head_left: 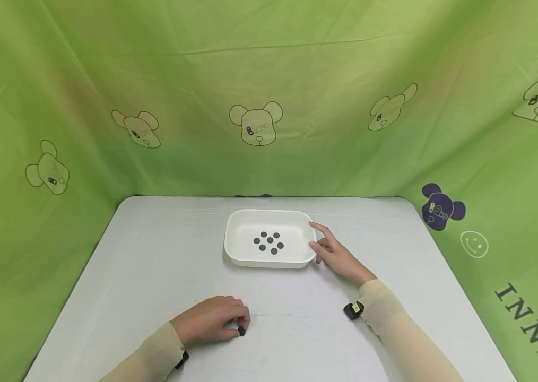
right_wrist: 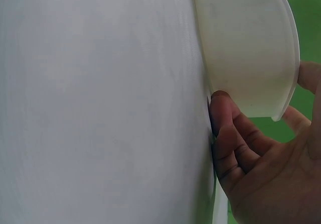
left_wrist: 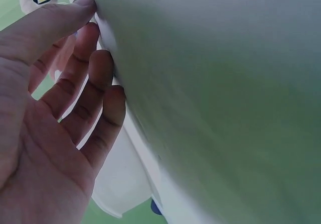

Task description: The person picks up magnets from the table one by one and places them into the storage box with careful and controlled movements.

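A white rectangular tray point(head_left: 259, 263) stands on the table, with several flat dark round pieces point(head_left: 270, 240) grouped on its floor. At its right end my right hand point(head_left: 338, 257) holds the rim, one finger and the thumb reaching over the edge. In the right wrist view, the other fingers point(right_wrist: 225, 138) lie curled low against the tray's outer wall point(right_wrist: 246, 43). Nearer to me, my left hand point(head_left: 216, 318) pinches a small black round piece point(head_left: 242, 331) between thumb and fingers, close over the tabletop. The left wrist view shows that hand's fingertips point(left_wrist: 114, 103) at the table surface.
The white table point(head_left: 154, 254) has rounded far corners. Green cloth point(head_left: 259, 170) printed with bear heads hangs behind it and along both sides. A black wrist camera point(head_left: 353, 310) sits beside the right cuff.
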### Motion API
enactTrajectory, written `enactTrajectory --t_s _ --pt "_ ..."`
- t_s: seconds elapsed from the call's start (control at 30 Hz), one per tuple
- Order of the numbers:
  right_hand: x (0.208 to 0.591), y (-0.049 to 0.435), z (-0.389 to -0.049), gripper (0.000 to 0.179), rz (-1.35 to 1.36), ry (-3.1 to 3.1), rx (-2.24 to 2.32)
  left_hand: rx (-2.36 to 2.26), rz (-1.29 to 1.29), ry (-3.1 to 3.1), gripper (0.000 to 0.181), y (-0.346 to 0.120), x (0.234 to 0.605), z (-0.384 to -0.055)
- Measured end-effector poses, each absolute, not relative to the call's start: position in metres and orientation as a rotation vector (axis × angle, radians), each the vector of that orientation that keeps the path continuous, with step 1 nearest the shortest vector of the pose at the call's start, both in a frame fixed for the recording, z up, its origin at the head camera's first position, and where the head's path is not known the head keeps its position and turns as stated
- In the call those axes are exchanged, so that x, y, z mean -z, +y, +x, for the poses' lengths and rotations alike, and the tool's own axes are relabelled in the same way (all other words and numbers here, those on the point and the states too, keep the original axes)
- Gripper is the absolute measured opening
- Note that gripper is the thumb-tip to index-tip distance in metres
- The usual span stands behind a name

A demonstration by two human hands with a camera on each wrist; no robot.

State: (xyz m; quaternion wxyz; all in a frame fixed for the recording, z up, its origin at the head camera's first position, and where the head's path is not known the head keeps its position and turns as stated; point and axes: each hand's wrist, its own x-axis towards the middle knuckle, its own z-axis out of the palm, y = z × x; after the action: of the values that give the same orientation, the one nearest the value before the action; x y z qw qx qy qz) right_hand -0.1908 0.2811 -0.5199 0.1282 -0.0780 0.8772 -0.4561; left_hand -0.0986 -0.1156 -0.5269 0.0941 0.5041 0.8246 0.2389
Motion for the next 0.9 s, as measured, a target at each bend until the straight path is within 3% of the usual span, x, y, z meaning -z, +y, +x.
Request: enactTrajectory --t_s 0.9 --pt "0.5221 0.2817 -0.1909 0.065 -0.250 2.557 1.339 -0.780 1.345 2.419 0.023 -0.1154 0.5263 -0.1026"
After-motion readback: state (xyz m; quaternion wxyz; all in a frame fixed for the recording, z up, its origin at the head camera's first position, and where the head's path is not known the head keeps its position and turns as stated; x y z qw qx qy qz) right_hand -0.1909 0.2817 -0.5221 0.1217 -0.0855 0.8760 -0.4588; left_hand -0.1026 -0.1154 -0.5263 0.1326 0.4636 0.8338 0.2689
